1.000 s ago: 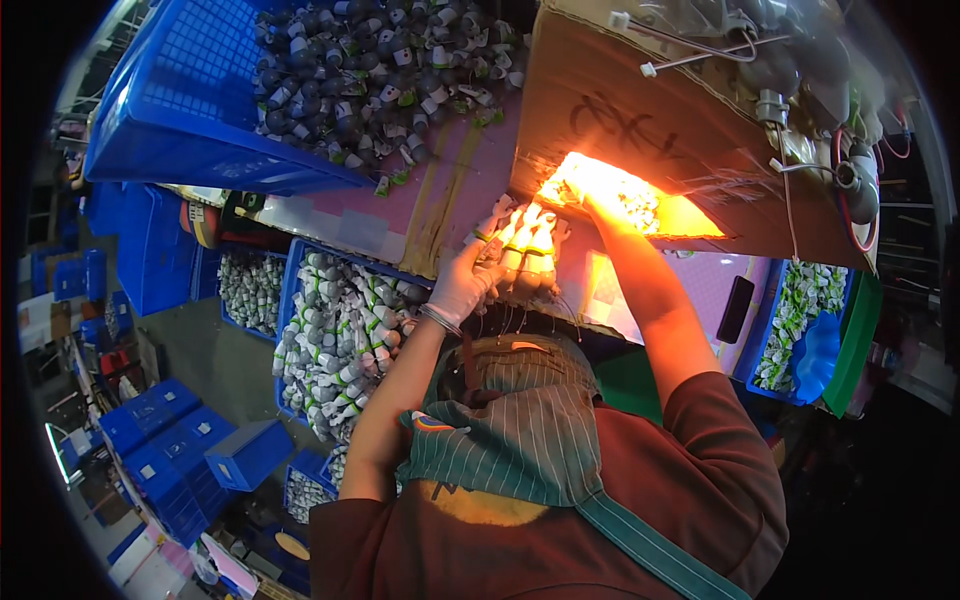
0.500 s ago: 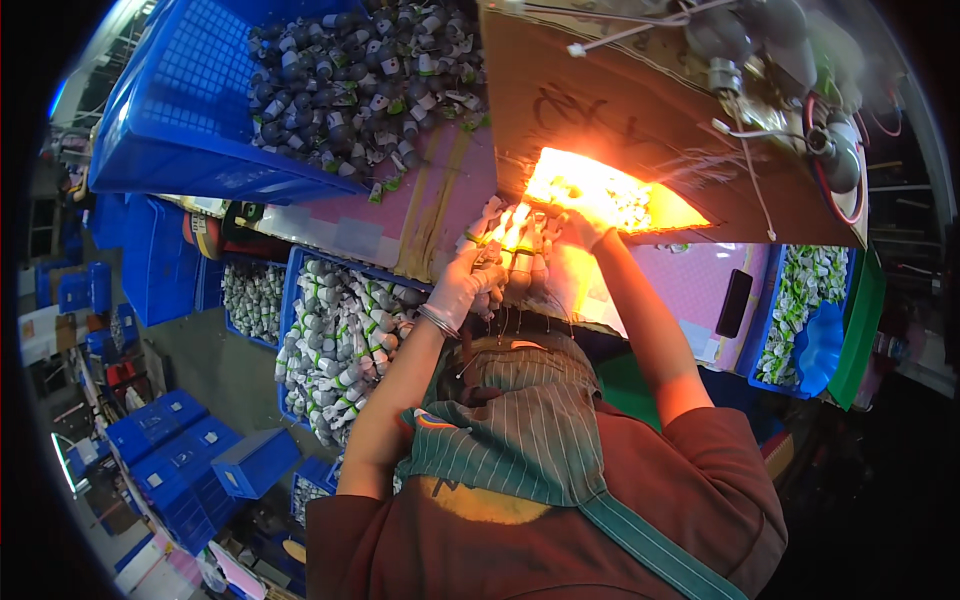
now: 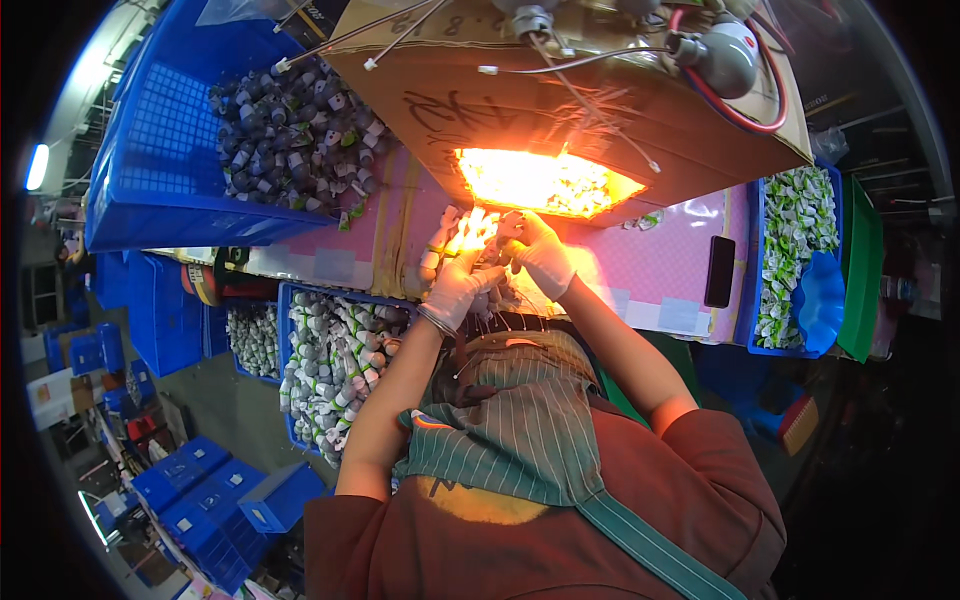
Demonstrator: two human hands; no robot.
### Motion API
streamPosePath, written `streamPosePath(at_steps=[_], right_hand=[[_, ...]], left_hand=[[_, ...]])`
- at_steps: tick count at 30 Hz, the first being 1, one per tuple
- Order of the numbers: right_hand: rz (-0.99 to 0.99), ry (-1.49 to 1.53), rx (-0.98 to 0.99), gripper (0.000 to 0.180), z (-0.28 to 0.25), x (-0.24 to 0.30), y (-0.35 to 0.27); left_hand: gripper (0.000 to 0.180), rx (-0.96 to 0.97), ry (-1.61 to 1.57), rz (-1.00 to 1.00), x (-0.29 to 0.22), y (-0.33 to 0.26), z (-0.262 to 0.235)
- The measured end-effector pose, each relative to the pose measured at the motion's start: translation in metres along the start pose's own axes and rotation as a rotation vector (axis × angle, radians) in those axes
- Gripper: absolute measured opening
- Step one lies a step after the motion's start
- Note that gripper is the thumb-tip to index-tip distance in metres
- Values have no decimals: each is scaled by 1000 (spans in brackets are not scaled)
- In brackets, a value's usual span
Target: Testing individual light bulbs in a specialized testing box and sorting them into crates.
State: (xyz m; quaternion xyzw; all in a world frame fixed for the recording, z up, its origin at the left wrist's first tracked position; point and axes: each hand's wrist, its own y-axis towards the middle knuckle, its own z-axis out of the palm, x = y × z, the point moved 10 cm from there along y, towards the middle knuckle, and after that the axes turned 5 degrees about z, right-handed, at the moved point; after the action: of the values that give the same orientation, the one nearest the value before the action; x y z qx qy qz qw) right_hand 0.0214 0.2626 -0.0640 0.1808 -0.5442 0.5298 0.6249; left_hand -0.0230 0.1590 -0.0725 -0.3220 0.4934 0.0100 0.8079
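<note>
A cluster of bulb-shaped pieces (image 3: 470, 232) is held in the left grip (image 3: 455, 290), whose gloved fingers are closed around its near side; thin wires (image 3: 512, 305) are seen hanging from it. The right grip (image 3: 543, 262), gloved too, is placed at the cluster's right side with fingers bent and nearly together; whether a piece is pinched there cannot be told. Both grips are held over the pink counter (image 3: 680, 265). Just beyond the 2 grips, a glaring opening (image 3: 540, 185) is framed by a cardboard box (image 3: 590, 110). Left of the left grip, a blue crate (image 3: 286, 300) is filled with grey-and-white pieces (image 3: 335, 360). A black phone (image 3: 718, 272) is laid to the right of the right grip. Farther left and beyond, loose pieces (image 3: 290, 140) are heaped at a large blue basket (image 3: 160, 215); farther right, a blue bin (image 3: 758, 250) is filled with white-and-green pieces (image 3: 800, 215).
</note>
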Motion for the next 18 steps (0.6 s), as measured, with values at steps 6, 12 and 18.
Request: streamPosePath(at_steps=[6,12,18], right_hand=[[-51,144,-137,27,-23,-13,1],[10,168,-143,27,-44,-22,-20],[100,-472,-511,18,-178,-40,-48]], left_hand=[[44,-138,509,392,-22,7,15],[41,-97,814,357,-21,12,23],[30,-107,355,188,6,17,12]])
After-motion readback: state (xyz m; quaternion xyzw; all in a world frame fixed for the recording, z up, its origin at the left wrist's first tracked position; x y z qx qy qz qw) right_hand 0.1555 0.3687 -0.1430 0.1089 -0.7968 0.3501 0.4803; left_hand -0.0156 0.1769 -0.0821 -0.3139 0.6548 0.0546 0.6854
